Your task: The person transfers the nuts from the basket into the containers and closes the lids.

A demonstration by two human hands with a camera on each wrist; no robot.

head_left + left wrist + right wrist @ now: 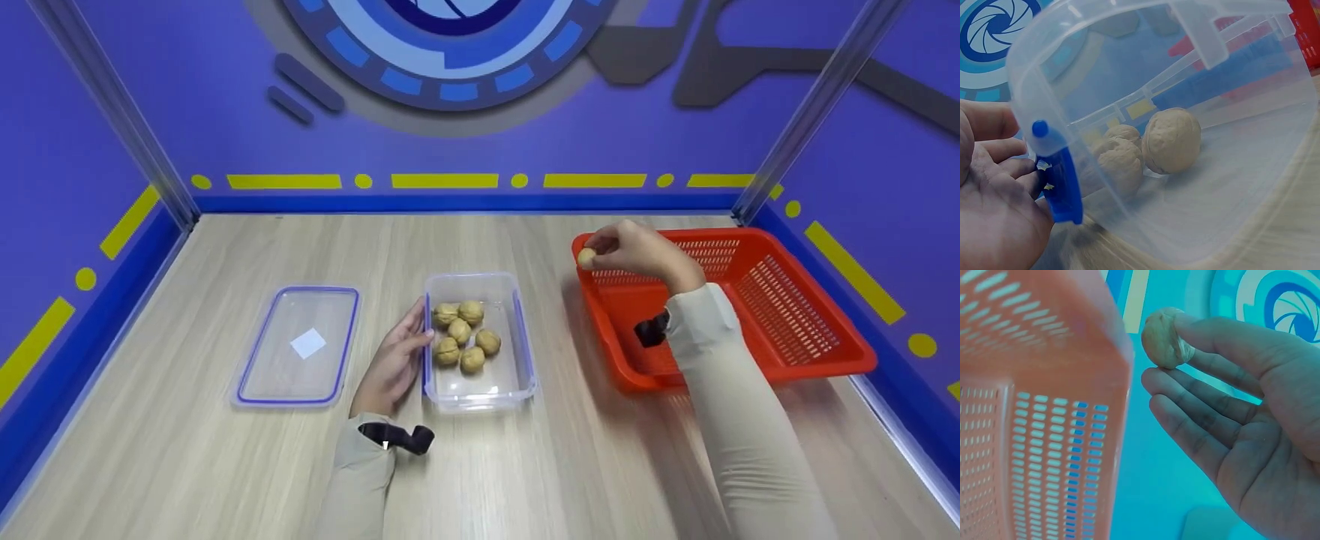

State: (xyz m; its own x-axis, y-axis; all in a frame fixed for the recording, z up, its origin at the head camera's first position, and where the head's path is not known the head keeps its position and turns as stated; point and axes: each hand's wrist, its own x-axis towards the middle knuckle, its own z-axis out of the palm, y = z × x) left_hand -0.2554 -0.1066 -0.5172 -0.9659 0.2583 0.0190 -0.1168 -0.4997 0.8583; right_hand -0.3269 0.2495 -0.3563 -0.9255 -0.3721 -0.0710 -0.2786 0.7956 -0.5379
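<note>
My right hand (pixel 630 249) pinches a walnut (pixel 586 258) between thumb and fingertips, over the left rim of a red plastic basket (pixel 806 371). In the right wrist view, that walnut (pixel 1163 338) sits apart from the basket wall (pixel 1120 439), and the other fingers extend below it. My left hand (pixel 391 367) holds the left side of a clear plastic container (pixel 480 401), its thumb at the rim. Several walnuts (pixel 460 330) lie inside the container. In the left wrist view, the fingers (pixel 1030 183) meet the blue latch (pixel 1061 180) on the container's side.
A clear lid (pixel 296 375) with a blue seal and a white square label lies on the wooden table (pixel 217 465), left of the container. Blue printed panels (pixel 480 161) wall in the table at the back and both sides.
</note>
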